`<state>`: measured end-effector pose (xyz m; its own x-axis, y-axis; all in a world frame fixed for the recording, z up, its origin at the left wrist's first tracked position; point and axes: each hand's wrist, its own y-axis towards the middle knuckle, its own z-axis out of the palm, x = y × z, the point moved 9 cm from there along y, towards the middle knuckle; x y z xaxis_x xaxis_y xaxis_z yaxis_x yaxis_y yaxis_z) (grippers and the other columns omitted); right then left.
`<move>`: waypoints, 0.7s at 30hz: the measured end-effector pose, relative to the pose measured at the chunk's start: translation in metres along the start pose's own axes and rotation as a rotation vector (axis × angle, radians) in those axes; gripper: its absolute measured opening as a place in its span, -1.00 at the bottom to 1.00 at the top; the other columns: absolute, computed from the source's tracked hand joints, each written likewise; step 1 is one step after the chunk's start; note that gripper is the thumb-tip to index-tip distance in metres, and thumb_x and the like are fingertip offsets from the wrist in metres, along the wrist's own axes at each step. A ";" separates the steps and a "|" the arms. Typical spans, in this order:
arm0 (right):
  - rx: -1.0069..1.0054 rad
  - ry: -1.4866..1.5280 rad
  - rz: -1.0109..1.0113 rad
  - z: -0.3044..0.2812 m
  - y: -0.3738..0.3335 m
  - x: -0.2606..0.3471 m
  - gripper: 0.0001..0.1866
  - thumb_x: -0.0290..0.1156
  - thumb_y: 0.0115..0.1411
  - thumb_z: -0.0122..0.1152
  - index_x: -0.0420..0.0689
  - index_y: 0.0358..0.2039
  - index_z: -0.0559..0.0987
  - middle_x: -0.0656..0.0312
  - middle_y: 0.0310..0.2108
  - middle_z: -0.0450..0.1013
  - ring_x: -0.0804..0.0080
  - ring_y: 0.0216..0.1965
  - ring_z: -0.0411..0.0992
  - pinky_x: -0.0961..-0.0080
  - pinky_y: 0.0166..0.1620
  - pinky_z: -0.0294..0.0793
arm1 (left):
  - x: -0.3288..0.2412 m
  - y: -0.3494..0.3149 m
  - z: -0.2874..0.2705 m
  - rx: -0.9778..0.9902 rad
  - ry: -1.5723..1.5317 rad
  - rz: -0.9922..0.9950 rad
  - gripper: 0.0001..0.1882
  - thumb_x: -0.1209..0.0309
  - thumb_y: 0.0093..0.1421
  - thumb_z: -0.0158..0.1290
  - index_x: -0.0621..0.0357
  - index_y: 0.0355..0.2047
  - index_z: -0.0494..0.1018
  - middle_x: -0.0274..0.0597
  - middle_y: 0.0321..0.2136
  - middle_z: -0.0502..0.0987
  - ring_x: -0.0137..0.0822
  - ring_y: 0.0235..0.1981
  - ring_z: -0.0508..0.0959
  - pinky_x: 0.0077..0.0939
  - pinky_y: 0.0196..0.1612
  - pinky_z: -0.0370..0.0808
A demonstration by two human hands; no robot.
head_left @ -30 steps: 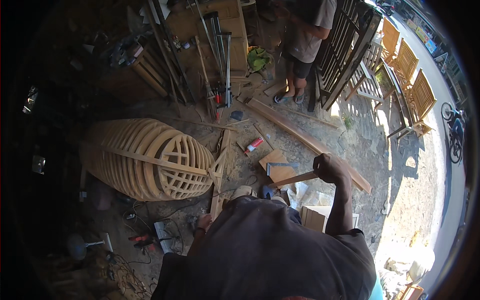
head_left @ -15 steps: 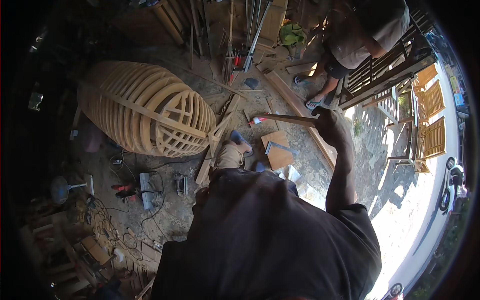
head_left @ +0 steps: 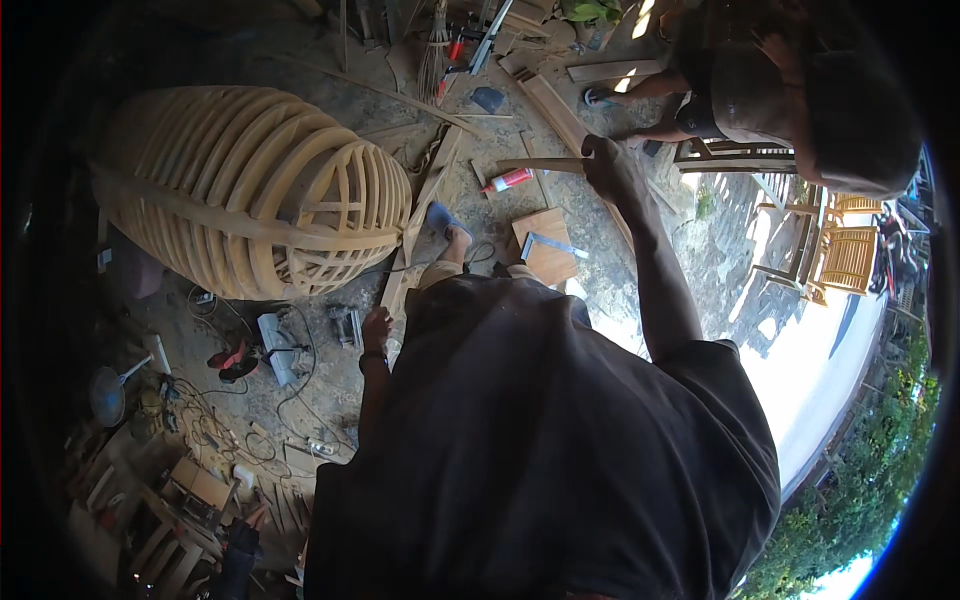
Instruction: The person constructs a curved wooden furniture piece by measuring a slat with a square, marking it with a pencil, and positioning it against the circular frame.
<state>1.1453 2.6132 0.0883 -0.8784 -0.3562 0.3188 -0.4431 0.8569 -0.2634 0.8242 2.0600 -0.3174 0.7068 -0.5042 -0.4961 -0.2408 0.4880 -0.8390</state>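
My right hand (head_left: 612, 172) is closed around one end of a thin wooden strip (head_left: 540, 164), which points left above the floor. Low beside my body is my left hand (head_left: 376, 328), with a dark band at the wrist; its fingers are too small and shadowed to make out, and nothing shows in it. Ahead and left of me stands a large egg-shaped frame of curved wooden ribs (head_left: 240, 205). Beneath the strip lie a red and white tube (head_left: 508, 180) and a square wooden board (head_left: 545, 262) with a metal try square (head_left: 556, 244) on it.
Long planks (head_left: 560, 112) lie on the floor ahead. Another person (head_left: 760, 95) stands at the far right near slatted wooden chairs (head_left: 848, 258). Left of me are power tools (head_left: 278, 348), tangled cords (head_left: 225, 425) and a fan (head_left: 108, 396). A broom (head_left: 434, 62) stands at the back.
My left hand has come into view beside my body. The right hand still holds the strip, now slightly farther left and higher in view. The other person has bent and shifted right.
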 end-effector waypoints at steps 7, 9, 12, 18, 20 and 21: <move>0.090 -0.011 0.066 0.114 0.088 -0.010 -0.88 -0.41 0.11 0.17 -0.17 -0.36 0.57 -0.18 -0.43 0.52 -0.18 -0.33 0.54 0.01 -0.28 0.48 | -0.212 0.006 0.056 -0.219 0.462 0.262 -0.59 0.20 0.30 0.08 0.21 0.04 0.46 -0.20 -0.15 0.57 -0.33 -0.18 0.60 -0.52 -0.23 0.50; 0.136 -0.006 0.093 0.145 0.102 -0.018 -0.87 -0.46 0.10 0.12 -0.18 -0.35 0.58 -0.18 -0.41 0.54 -0.16 -0.34 0.56 0.00 -0.30 0.52 | -0.253 0.007 0.081 -0.202 0.508 0.273 -0.58 0.21 0.30 0.08 0.23 0.04 0.44 -0.18 -0.11 0.56 -0.29 -0.14 0.59 -0.47 -0.15 0.51; 0.005 0.056 0.139 0.137 0.115 -0.020 -0.84 -0.40 0.15 0.05 -0.19 -0.40 0.55 -0.21 -0.44 0.51 -0.23 -0.34 0.53 -0.04 -0.31 0.45 | -0.293 0.017 0.130 -0.165 0.608 0.327 -0.59 0.22 0.31 0.08 0.24 0.05 0.43 -0.13 -0.10 0.57 -0.26 -0.08 0.58 -0.39 -0.05 0.51; 0.061 0.042 0.100 0.139 0.140 0.035 -0.78 -0.36 0.12 0.09 -0.18 -0.26 0.57 -0.18 -0.46 0.54 -0.21 -0.34 0.56 -0.05 -0.27 0.53 | -0.311 0.030 0.297 0.138 0.912 0.552 -0.57 0.26 0.28 0.10 0.22 0.08 0.41 -0.01 -0.11 0.58 -0.16 -0.07 0.59 -0.28 0.01 0.51; 0.057 0.052 0.048 0.151 0.145 0.058 -0.79 -0.37 0.12 0.10 -0.18 -0.27 0.56 -0.17 -0.48 0.54 -0.21 -0.37 0.56 -0.06 -0.30 0.52 | -0.305 0.032 0.363 0.277 0.880 0.590 -0.52 0.31 0.27 0.11 0.21 0.15 0.34 0.01 -0.03 0.53 -0.17 0.01 0.54 -0.29 0.08 0.47; 0.063 0.113 0.053 0.161 0.147 0.068 -0.78 -0.34 0.12 0.11 -0.18 -0.27 0.55 -0.17 -0.49 0.53 -0.20 -0.38 0.55 -0.08 -0.31 0.51 | -0.308 0.029 0.390 0.270 0.953 0.687 -0.49 0.32 0.26 0.11 0.21 0.17 0.31 0.01 0.01 0.50 -0.18 0.05 0.51 -0.30 0.09 0.46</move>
<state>0.9913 2.6551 -0.0752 -0.8769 -0.2636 0.4020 -0.4098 0.8470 -0.3385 0.8590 2.5078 -0.1013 -0.3167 -0.3489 -0.8820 -0.1472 0.9367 -0.3177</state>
